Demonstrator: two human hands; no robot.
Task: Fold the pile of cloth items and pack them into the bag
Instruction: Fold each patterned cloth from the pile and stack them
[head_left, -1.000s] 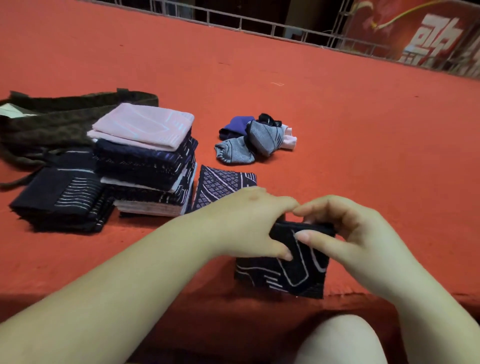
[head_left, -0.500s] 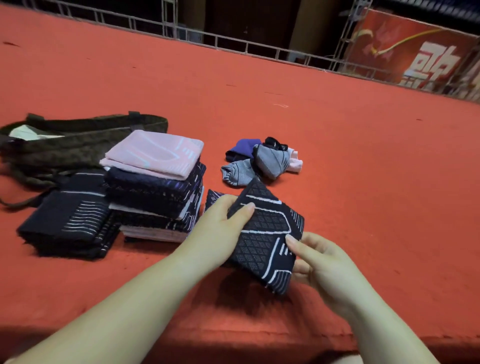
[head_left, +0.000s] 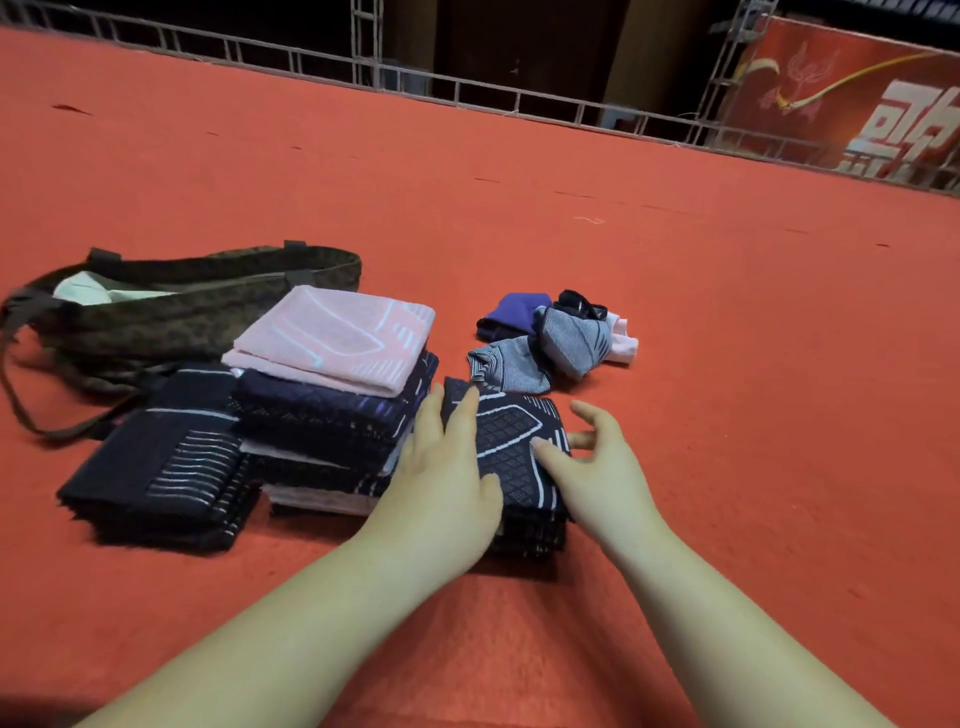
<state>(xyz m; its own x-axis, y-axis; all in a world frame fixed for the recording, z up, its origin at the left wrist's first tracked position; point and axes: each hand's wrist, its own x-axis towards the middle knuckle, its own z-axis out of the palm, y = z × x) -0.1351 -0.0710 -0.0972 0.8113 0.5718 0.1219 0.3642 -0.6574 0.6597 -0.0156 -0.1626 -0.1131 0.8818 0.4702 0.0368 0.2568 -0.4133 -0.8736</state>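
A folded dark cloth with white lines (head_left: 511, 441) lies on top of another folded cloth on the red carpet. My left hand (head_left: 447, 467) presses flat on its left side with straight fingers. My right hand (head_left: 592, 467) rests at its right edge, thumb on the cloth and fingers spread loosely. Left of it stands a tall stack of folded cloths topped by a pink one (head_left: 337, 338). A lower dark stack (head_left: 161, 467) sits further left. The unfolded pile (head_left: 556, 338) of grey, purple and pink items lies behind. The olive bag (head_left: 171, 306) lies open at the far left.
The red carpet (head_left: 727, 364) stretches wide to the right and back. A metal railing (head_left: 467, 88) runs along its far edge, with a red banner (head_left: 857, 104) at the back right. The bag's strap (head_left: 31, 415) loops over the floor on the left.
The folded dark cloth was folded near my body, then lifted forward, and now lies flat on the small stack beside the tall one. Both hands have opened from gripping it.
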